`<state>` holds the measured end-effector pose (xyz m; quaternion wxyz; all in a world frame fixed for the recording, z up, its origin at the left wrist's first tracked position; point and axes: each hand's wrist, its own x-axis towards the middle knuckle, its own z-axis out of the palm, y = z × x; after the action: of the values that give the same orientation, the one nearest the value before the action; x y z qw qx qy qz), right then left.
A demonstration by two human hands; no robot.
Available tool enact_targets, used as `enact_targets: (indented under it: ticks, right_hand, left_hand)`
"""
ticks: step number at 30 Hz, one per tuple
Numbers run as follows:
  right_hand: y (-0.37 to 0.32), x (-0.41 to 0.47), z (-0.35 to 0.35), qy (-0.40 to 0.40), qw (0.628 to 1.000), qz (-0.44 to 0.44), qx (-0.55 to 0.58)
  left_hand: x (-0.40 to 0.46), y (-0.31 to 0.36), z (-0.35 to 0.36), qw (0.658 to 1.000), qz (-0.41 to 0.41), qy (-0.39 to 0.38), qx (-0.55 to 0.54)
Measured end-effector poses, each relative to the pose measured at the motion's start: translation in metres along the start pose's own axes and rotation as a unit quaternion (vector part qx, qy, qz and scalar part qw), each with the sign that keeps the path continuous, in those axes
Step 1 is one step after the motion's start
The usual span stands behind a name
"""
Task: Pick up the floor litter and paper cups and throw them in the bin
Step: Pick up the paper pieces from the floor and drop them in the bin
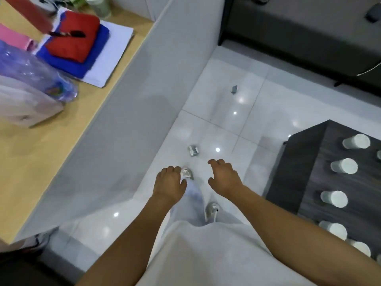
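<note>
Red cloth (pixel 76 36) on blue cloth (pixel 82 62) over white paper (pixel 115 50), tabletop (pixel 41 162) far edge; plastic bag (pixel 26 67) beside.

The light around me is dim and cool, bluish. Small bright glints of overhead lamps dot the glossy floor tiles (pixel 218 112). The whole view is soft, and the bench (pixel 41 153) at my left smears with motion blur. Straight edges bow toward the corners.
</note>
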<state>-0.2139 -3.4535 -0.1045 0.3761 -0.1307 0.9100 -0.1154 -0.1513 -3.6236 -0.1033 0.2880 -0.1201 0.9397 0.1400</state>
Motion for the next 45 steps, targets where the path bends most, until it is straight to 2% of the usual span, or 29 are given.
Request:
enact_targets:
  ticks: [7,13,19,26,31,34,38,45]
  right_hand:
    - [-0.013,0.1,-0.03,0.003,0.998,0.056,0.028]
    - [0.007,0.202,-0.013,-0.005,0.996,0.065,0.061]
    - [0.046,0.329,0.063,-0.033,0.995,0.06,0.075]
    - [0.106,0.487,0.205,-0.047,0.996,0.049,0.062]
    - [0.135,0.572,0.302,-0.083,0.996,-0.007,0.028]
    - [0.141,0.6,0.345,-0.067,0.997,-0.025,0.035]
    - [0.146,0.614,0.373,-0.057,0.996,-0.067,-0.009]
    - [0.145,0.603,0.347,-0.071,0.995,-0.052,0.043]
  left_hand:
    - [0.113,-0.029,-0.038,0.999,0.034,-0.016,0.019]
    - [0.211,-0.045,-0.01,0.999,0.016,-0.049,-0.003]
    - [0.316,-0.063,0.087,0.997,-0.017,-0.071,-0.04]
    - [0.427,-0.111,0.239,0.995,0.004,-0.098,-0.007]
    - [0.487,-0.14,0.327,0.993,-0.011,-0.115,-0.023]
    - [0.507,-0.153,0.361,0.993,-0.007,-0.116,-0.019]
    - [0.52,-0.161,0.38,0.992,-0.008,-0.121,-0.024]
    - [0.524,-0.141,0.366,0.991,-0.003,-0.13,-0.034]
